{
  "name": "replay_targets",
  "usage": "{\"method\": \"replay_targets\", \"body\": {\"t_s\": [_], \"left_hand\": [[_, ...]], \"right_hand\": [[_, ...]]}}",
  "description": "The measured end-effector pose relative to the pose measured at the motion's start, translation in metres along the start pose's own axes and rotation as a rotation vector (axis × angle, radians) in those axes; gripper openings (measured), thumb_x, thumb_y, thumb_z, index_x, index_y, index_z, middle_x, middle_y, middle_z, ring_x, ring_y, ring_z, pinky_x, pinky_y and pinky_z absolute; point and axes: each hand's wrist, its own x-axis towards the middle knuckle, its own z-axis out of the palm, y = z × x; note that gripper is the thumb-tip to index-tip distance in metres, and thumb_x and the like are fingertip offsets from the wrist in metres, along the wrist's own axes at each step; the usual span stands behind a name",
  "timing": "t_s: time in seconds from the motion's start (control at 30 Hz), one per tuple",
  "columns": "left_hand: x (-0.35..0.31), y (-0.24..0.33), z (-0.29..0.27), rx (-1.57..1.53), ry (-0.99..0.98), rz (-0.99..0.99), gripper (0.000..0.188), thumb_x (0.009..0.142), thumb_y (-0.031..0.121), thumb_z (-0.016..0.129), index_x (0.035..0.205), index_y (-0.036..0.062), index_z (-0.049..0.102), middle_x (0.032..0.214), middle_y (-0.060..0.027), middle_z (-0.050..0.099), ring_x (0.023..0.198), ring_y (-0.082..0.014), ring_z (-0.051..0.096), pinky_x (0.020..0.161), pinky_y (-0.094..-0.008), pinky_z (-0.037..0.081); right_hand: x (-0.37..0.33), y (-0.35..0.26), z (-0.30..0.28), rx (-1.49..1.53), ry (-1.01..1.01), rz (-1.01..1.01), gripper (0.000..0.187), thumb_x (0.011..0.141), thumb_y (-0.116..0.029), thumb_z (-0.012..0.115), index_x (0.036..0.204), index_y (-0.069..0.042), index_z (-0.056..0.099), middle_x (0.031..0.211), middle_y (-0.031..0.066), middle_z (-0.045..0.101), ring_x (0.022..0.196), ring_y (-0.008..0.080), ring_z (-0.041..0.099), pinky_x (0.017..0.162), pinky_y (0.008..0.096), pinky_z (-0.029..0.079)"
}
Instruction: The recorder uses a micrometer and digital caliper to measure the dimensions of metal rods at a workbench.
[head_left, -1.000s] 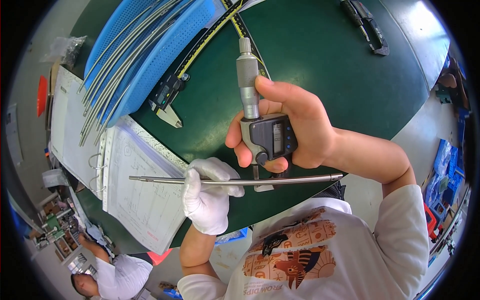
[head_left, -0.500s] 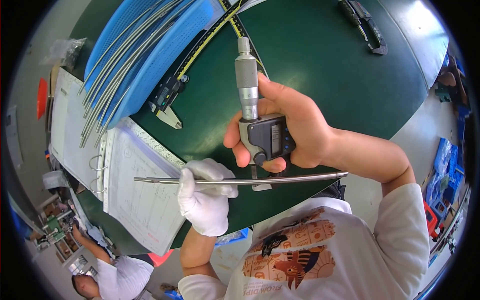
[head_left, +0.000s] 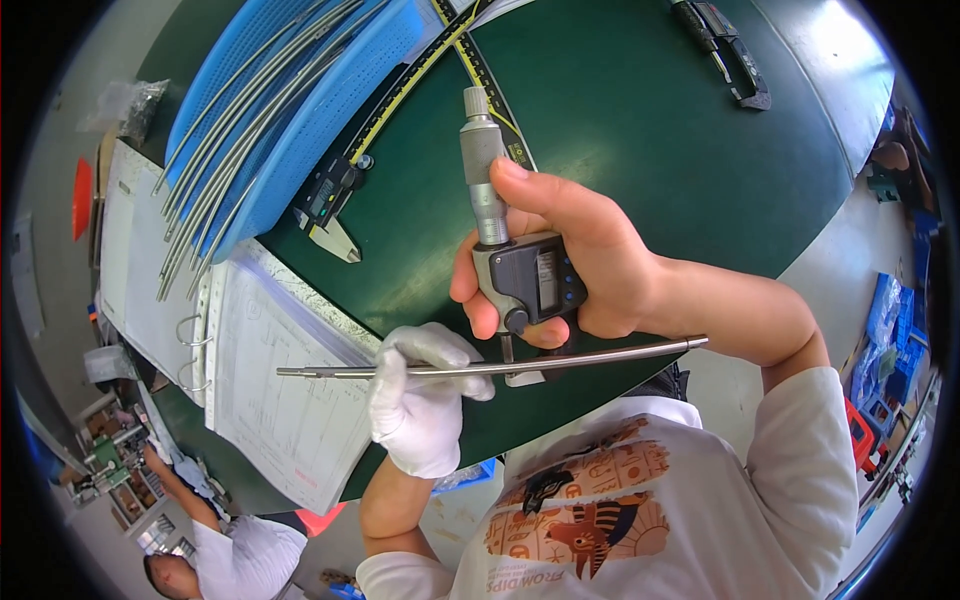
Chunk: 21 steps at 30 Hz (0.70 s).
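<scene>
My left hand (head_left: 418, 425), in a white glove, pinches a thin metal rod (head_left: 605, 354) that lies nearly level, its right end slightly raised. Bare, my right hand (head_left: 612, 255) grips a digital micrometer (head_left: 515, 275) with its thimble pointing up and its small display facing me. The thumb of that hand rests against the thimble. Beside my left fingertips, the rod crosses the micrometer's measuring gap between the spindle and the anvil. Whether the spindle touches the rod, I cannot tell.
A blue perforated basket (head_left: 290, 165) holds several long metal rods at the far left. Near it lies a digital caliper (head_left: 330, 195). An open ring binder (head_left: 265, 365) with papers sits on the green table (head_left: 650, 110). Another caliper-like tool (head_left: 728, 55) lies far right. A person (head_left: 240, 550) works lower left.
The rod and my left hand have shifted slightly right, and the rod's right end has risen. The micrometer's top has tilted left. My right thumb has come onto the thimble.
</scene>
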Motion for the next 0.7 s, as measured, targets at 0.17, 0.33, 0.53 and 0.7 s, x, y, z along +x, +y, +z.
{"method": "replay_targets", "body": {"t_s": [0.17, 0.33, 0.53, 0.7], "left_hand": [[0.0066, 0.0059, -0.01, -0.029, 0.052, 0.074, 0.051, 0.087, 0.043, 0.032, 0.065, 0.0007, 0.048, 0.052, -0.0095, 0.044, 0.042, -0.0173, 0.042, 0.039, -0.0277, 0.034], [0.0063, 0.0072, -0.0092, -0.029, 0.018, 0.102, 0.05, 0.089, 0.04, 0.028, 0.064, 0.0015, 0.047, 0.051, -0.0102, 0.044, 0.042, -0.0177, 0.041, 0.039, -0.0284, 0.035], [0.0022, 0.0054, -0.0014, -0.005, 0.003, 0.051, 0.05, 0.089, 0.039, 0.028, 0.068, -0.0002, 0.049, 0.054, -0.0129, 0.047, 0.045, -0.021, 0.045, 0.043, -0.0307, 0.04], [0.0021, 0.0018, -0.0039, -0.02, -0.021, 0.005, 0.05, 0.089, 0.039, 0.028, 0.07, -0.0011, 0.05, 0.058, -0.0146, 0.049, 0.047, -0.0221, 0.048, 0.046, -0.0311, 0.042]], "right_hand": [[-0.0004, -0.0021, -0.0014, 0.004, -0.004, -0.006, 0.073, 0.081, -0.061, 0.026, 0.081, 0.006, 0.056, 0.067, 0.0157, 0.058, 0.037, 0.0144, 0.043, 0.034, 0.0221, 0.034], [0.0002, -0.0008, -0.0028, 0.007, -0.037, -0.023, 0.073, 0.082, -0.059, 0.024, 0.085, 0.007, 0.055, 0.069, 0.0168, 0.058, 0.038, 0.0149, 0.044, 0.034, 0.0222, 0.035], [0.0008, 0.0018, -0.0049, 0.093, -0.051, -0.018, 0.069, 0.083, -0.054, 0.025, 0.091, 0.008, 0.053, 0.07, 0.0188, 0.058, 0.038, 0.0164, 0.045, 0.035, 0.0225, 0.037], [-0.0002, 0.0004, -0.0025, 0.104, -0.048, -0.029, 0.069, 0.082, -0.054, 0.027, 0.087, 0.008, 0.055, 0.069, 0.0193, 0.058, 0.037, 0.0164, 0.044, 0.035, 0.0223, 0.037]]}}
